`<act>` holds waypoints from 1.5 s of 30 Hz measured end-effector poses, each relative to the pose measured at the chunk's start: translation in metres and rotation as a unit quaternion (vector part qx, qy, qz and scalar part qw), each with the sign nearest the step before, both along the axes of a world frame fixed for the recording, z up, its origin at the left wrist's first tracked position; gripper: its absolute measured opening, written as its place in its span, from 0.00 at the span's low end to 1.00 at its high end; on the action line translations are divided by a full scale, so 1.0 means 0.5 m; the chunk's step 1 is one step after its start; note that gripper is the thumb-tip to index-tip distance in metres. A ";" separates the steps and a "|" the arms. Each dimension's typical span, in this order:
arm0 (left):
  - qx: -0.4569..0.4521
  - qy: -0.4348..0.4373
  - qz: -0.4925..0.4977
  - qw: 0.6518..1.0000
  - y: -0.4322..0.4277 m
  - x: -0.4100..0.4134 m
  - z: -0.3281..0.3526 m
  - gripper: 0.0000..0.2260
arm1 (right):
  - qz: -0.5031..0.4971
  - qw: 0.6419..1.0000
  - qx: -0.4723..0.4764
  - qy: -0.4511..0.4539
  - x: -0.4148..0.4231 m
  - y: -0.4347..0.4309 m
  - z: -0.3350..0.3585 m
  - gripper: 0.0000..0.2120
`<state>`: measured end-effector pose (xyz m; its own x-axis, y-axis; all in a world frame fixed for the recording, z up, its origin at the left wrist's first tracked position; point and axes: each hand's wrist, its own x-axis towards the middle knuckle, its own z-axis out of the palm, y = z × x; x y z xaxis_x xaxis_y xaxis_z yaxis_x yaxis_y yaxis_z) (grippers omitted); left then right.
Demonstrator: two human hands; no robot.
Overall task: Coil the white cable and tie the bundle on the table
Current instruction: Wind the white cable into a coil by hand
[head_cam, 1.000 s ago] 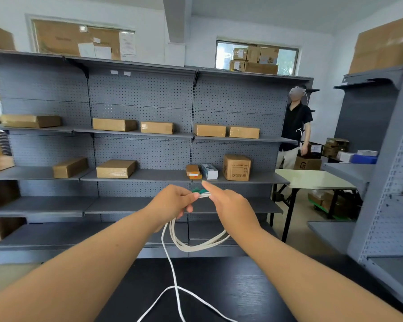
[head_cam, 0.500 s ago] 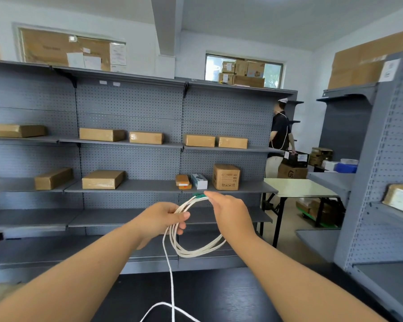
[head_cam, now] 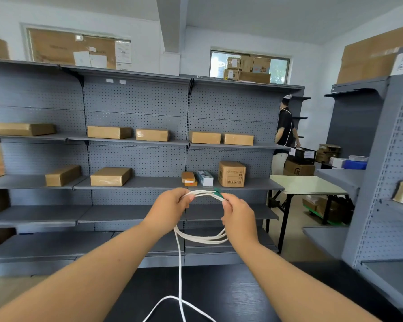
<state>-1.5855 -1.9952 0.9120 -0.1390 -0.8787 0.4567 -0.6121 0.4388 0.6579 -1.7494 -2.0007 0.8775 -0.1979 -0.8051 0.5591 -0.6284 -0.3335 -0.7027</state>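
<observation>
I hold a partly coiled white cable [head_cam: 203, 239] in the air above the black table [head_cam: 230, 291]. My left hand [head_cam: 168, 210] grips the left side of the loops. My right hand [head_cam: 239, 217] pinches their right side, next to a green connector [head_cam: 218, 193] at the top. Several strands arch between the two hands and sag below them. One loose strand hangs from my left hand down to the table, where it lies in a loop [head_cam: 172, 305].
Grey pegboard shelving [head_cam: 135, 145] with cardboard boxes fills the wall ahead. Another grey shelf unit [head_cam: 382, 205] stands at the right. A pale folding table [head_cam: 305, 184] sits beyond, and a person [head_cam: 284, 133] in a black shirt stands behind it.
My hands have drawn apart, spreading the coil wider. The view has tilted up slightly. The person at the back has turned away toward the right.
</observation>
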 end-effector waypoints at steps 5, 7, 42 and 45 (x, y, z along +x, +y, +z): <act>0.002 -0.026 0.014 1.000 0.007 -0.001 0.009 0.11 | -0.004 0.992 0.032 0.124 -0.003 0.012 0.009 0.17; 0.006 -0.039 0.017 0.999 0.009 0.001 0.010 0.12 | -0.003 0.985 0.038 0.167 -0.001 0.016 0.016 0.20; 0.068 0.157 -0.060 0.983 0.035 0.025 -0.039 0.06 | -0.001 0.997 0.010 0.078 0.000 0.032 0.022 0.12; 0.010 0.079 -0.017 0.997 0.038 0.026 -0.029 0.06 | 0.005 0.998 0.042 0.045 0.007 0.032 0.014 0.11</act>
